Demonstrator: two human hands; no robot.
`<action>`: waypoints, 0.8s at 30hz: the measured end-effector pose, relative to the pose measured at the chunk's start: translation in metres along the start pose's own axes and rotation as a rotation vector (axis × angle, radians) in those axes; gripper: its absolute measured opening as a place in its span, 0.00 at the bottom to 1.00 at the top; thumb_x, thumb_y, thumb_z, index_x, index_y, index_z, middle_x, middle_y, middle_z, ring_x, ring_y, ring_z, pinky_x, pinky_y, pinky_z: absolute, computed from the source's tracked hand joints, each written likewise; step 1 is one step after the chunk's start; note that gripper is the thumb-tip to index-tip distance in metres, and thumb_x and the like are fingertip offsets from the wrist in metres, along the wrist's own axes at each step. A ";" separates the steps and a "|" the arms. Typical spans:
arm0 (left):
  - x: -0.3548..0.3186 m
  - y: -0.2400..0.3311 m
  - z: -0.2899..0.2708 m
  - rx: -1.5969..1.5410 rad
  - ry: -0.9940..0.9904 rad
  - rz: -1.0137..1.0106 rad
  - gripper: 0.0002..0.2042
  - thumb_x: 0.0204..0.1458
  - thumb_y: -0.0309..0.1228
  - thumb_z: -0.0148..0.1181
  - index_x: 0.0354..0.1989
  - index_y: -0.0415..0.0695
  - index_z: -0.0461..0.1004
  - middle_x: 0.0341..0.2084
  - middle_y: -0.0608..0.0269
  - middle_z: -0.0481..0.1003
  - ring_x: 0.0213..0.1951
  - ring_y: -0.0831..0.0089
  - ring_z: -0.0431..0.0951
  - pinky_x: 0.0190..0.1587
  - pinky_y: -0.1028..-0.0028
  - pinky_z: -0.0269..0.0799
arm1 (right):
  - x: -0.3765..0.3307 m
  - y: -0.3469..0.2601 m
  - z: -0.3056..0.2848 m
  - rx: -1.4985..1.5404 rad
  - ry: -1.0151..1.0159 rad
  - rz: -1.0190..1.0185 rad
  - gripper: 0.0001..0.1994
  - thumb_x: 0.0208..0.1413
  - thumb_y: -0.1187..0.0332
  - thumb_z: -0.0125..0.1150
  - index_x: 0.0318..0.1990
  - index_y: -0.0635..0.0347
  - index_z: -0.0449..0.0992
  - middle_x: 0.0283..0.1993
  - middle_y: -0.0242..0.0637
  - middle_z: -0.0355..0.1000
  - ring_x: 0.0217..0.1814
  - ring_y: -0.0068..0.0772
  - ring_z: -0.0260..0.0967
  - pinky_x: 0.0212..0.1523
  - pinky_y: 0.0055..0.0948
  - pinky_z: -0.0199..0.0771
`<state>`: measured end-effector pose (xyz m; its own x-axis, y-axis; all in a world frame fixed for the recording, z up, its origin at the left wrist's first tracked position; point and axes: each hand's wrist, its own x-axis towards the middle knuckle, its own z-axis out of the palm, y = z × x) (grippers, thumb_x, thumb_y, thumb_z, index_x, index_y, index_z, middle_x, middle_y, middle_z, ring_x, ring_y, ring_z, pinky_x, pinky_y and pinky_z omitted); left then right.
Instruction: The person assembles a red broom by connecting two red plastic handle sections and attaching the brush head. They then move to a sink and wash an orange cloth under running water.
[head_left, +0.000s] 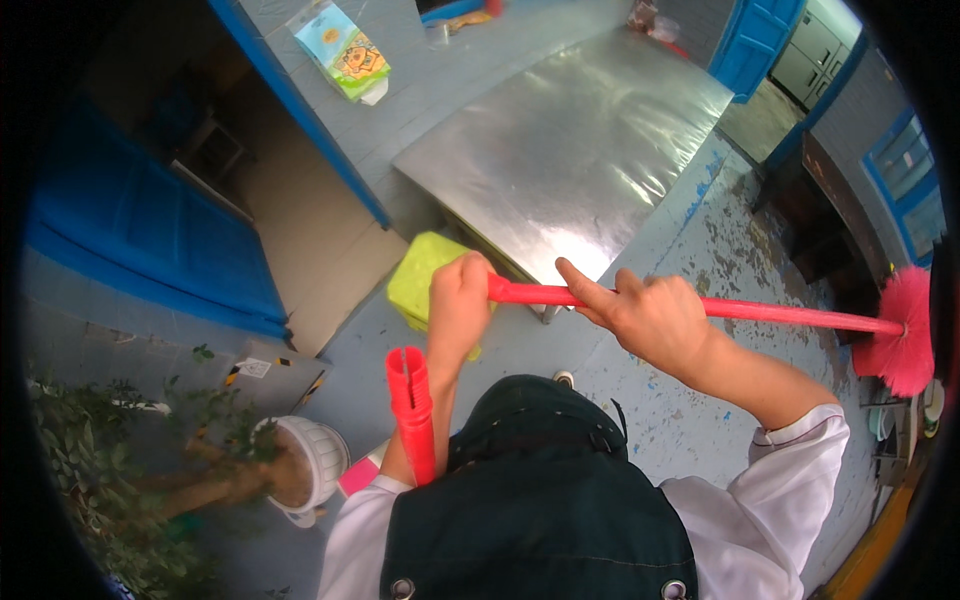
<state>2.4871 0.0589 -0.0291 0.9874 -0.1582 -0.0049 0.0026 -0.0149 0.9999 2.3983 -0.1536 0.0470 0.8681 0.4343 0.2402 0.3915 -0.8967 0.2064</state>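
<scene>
Flaking grey floor (655,410); fingers (588,287) gripping slender, bristle-headed red brush (760,312).

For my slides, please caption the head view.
Left hand and right hand hold a red-handled brush sideways, its pink bristles to the right, near a metal-topped table.

Shiny, creased metal gleaming on the worktop (570,150), smooth plastic-looking brush handle (770,313), bristly brush head (908,345), matt cloth apron (540,530), rough flaking floor (745,245)!
</scene>
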 end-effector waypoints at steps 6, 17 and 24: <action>0.006 0.000 -0.003 -0.011 -0.098 -0.044 0.14 0.57 0.30 0.42 0.20 0.41 0.67 0.11 0.72 0.58 0.11 0.86 0.51 0.13 0.79 0.42 | 0.001 0.001 -0.002 -0.128 -0.001 -0.019 0.26 0.57 0.58 0.58 0.64 0.35 0.66 0.15 0.31 0.56 0.09 0.26 0.57 0.08 0.29 0.57; 0.012 -0.012 -0.007 -0.005 -0.245 -0.144 0.14 0.57 0.31 0.42 0.20 0.43 0.65 0.12 0.72 0.58 0.11 0.85 0.51 0.13 0.78 0.42 | 0.000 -0.001 -0.004 -0.158 0.005 -0.055 0.33 0.47 0.71 0.59 0.64 0.38 0.65 0.16 0.31 0.55 0.08 0.24 0.55 0.08 0.28 0.55; 0.001 -0.009 0.012 -0.081 -0.093 -0.196 0.14 0.57 0.32 0.43 0.19 0.44 0.65 0.12 0.72 0.59 0.11 0.85 0.52 0.13 0.78 0.43 | -0.002 -0.003 -0.004 -0.208 -0.082 -0.128 0.27 0.49 0.69 0.57 0.61 0.52 0.68 0.24 0.34 0.65 0.19 0.30 0.69 0.16 0.26 0.65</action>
<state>2.4857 0.0471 -0.0385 0.9479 -0.2510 -0.1963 0.2090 0.0247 0.9776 2.3944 -0.1514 0.0495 0.8409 0.5269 0.1238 0.4355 -0.7945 0.4231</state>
